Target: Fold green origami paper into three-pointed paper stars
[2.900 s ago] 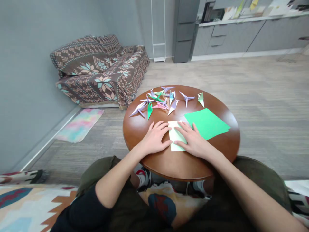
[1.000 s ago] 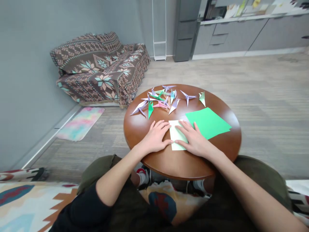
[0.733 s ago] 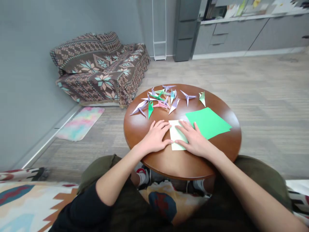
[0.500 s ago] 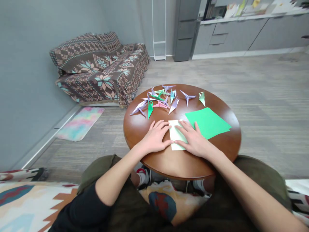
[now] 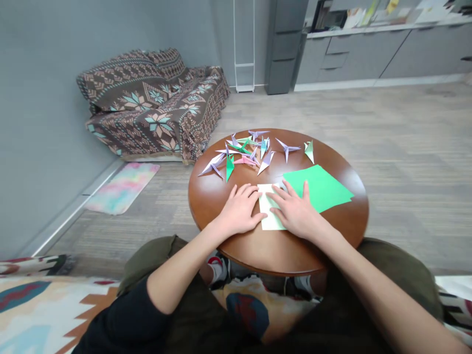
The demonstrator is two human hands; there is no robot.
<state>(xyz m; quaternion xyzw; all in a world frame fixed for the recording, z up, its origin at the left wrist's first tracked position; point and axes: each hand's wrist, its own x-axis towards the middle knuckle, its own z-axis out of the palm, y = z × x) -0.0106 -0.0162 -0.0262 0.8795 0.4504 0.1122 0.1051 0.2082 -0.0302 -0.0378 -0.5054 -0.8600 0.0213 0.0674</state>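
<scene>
A pale, nearly white sheet of paper (image 5: 272,223) lies flat on the round brown table (image 5: 236,250) in front of me. My left hand (image 5: 243,209) rests at its left edge, fingers spread, with the thumb on the paper. My right hand (image 5: 297,209) lies over its right part with the fingers stretched out, hiding that side. Just beyond the right hand is a stack of green paper (image 5: 320,187), partly covered by that hand.
Several folded paper cranes in purple, green and pink, among them a pink crane (image 5: 246,161), cluster at the table's far left. A light green crane (image 5: 309,151) stands farther right. Beyond the table are a sofa (image 5: 158,108) and a mat (image 5: 123,189).
My right hand has lifted its thumb off the left thumb's side and spread its fingers a little, shifting slightly right. The left hand and the paper are almost unmoved.
</scene>
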